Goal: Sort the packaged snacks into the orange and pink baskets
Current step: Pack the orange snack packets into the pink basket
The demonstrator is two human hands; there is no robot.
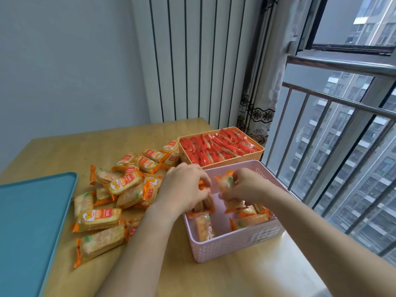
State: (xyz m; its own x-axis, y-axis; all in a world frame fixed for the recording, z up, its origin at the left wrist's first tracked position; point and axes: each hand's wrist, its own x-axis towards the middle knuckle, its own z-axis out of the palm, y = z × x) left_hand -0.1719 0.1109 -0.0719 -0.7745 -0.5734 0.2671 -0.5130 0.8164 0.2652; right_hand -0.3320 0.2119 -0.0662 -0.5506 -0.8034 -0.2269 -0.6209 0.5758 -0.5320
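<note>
left hand (184, 187) grasping cracker packs (204, 204) inside pink basket (235, 246), right hand (246, 185) pinching one cracker packet (227, 182) just beside, orange basket (246, 156) beyond both hands, loose pile (128, 185) left of them

White digits reading "151" stand on the orange band of several cracker packets (124, 183) in the loose pile on the table (64, 146). They show on a middle packet (131, 170), on a far packet (154, 156), and on a near packet (99, 218) beside the blue tray (32, 221), where a figure before them looks like a 2. The yellow logo characters next to the digits are too blurred to read.
</note>
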